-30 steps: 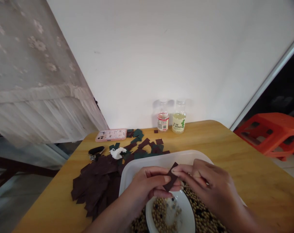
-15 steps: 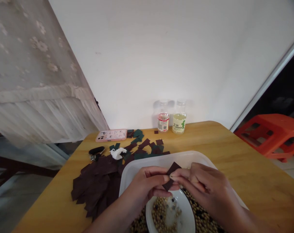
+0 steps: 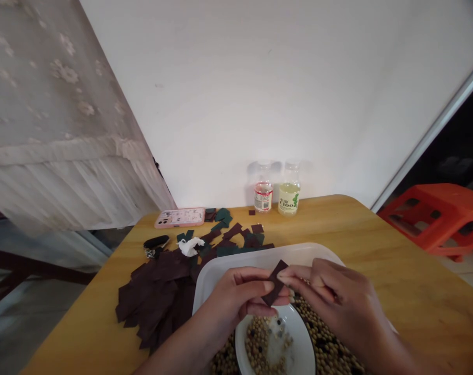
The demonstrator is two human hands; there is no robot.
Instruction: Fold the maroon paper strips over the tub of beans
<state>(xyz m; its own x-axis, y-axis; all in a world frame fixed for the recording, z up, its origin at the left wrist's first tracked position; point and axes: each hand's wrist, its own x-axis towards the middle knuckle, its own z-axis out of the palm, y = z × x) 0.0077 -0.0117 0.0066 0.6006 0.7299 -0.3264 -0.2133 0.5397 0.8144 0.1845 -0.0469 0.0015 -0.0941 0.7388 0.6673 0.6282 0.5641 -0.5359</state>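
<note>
My left hand (image 3: pixel 246 291) holds a small dark brown rectangular piece (image 3: pixel 275 287), thumb on top and fingers beneath. At the piece's right edge, my right hand (image 3: pixel 332 291) pinches thumb and forefinger together. Whatever lies between those fingertips is too small to make out. Below both hands, a white bowl (image 3: pixel 307 341) contains small round tan beads or beans, a few dark ones, and whitish matter. The bowl rests in a white tray (image 3: pixel 213 271) among many more tan and black round grains (image 3: pixel 330 351).
Left of the tray lies a heap of dark brown pieces (image 3: pixel 158 291). Behind it are green scraps (image 3: pixel 222 216), crumpled white tissue (image 3: pixel 190 247), keys with a black fob (image 3: pixel 156 242), and a pink phone (image 3: pixel 179 217). Two bottles (image 3: pixel 263 195) (image 3: pixel 288 197) stand by the wall; an orange stool (image 3: pixel 435 213) is at right.
My right fingertips have moved slightly up and right, from over the brown piece to its edge. The left hand keeps its hold and has barely moved.
</note>
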